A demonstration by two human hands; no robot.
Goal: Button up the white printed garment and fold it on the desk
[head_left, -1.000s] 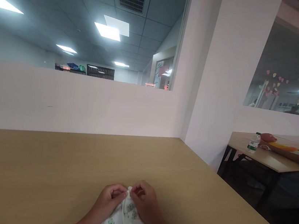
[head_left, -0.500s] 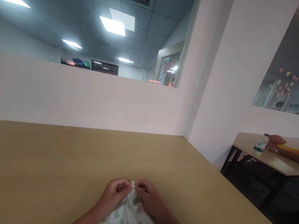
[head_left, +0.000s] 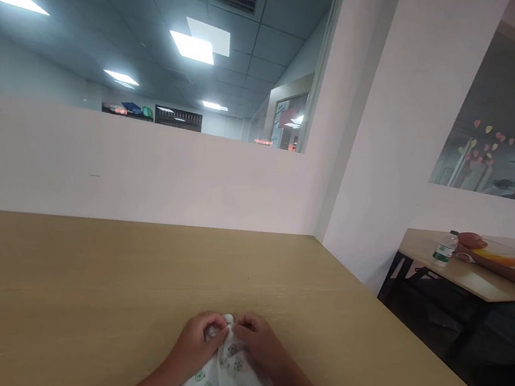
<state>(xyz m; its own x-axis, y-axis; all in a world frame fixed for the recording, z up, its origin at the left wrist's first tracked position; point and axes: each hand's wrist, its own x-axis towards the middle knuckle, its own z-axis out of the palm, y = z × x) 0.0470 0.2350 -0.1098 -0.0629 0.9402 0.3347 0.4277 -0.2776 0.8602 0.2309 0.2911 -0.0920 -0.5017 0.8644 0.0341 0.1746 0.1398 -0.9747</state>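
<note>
A white cloth (head_left: pixel 232 383) printed with small green and brown figures lies on the wooden table (head_left: pixel 96 298) at the near edge of the view. Its far end narrows to a gathered tip between my hands. My left hand (head_left: pixel 201 340) pinches the cloth on the left side of that tip, thumb and fingers pressed together. On the other side, my right hand (head_left: pixel 257 340) is closed at the tip too, its thumb against the curled fingers. The exact grip of the right fingertips is partly hidden.
A white wall with a window (head_left: pixel 163 47) rises behind the table. To the right, a second table (head_left: pixel 464 280) bears a plastic bottle (head_left: pixel 444 249) and a doll-like figure (head_left: pixel 491 252). Two people's heads show faintly in the right window (head_left: pixel 508 125).
The cloth's tip has shifted slightly down, and the fingers of both hands have moved a little around it. The whole view has tilted slightly.
</note>
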